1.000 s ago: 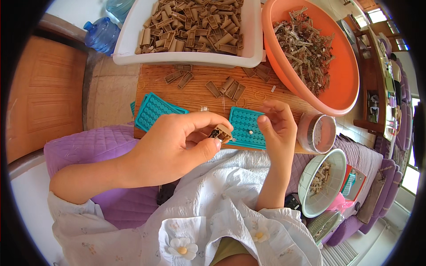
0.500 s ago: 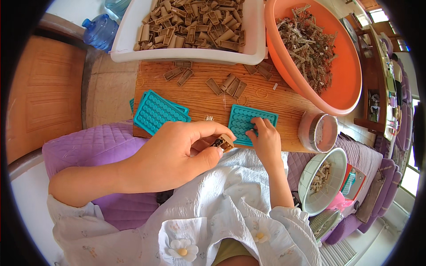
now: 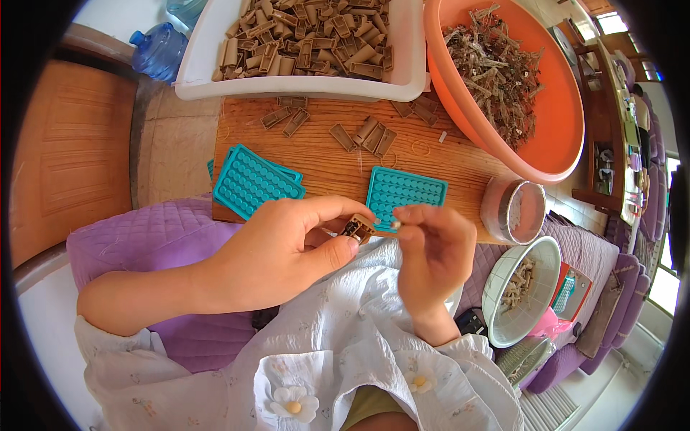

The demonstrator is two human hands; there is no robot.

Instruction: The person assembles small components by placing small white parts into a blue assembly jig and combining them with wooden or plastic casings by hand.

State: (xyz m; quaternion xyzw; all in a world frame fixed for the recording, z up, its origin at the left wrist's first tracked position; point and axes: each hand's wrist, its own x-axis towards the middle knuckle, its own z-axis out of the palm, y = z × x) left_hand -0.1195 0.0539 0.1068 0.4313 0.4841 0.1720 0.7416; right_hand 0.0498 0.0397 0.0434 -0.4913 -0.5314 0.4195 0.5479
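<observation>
Between the thumb and fingers of my left hand is a brown plastic casing with dark parts inside it. Just right of it, my right hand pinches a tiny pale piece, too small to name. The hands are apart, close over the table's near edge. Beyond my right fingertips lies a teal tray with rows of small round pockets. More teal trays lie stacked to the left, past my left hand.
A white bin full of brown casings stands at the back of the wooden table. Several loose casings lie before it. An orange basin of wiry parts, a clear round tub and a pale green basket are at right.
My right hand has lifted off the teal tray and come back toward my left hand, pinching a tiny pale piece. The left hand still holds the casing, slightly turned.
</observation>
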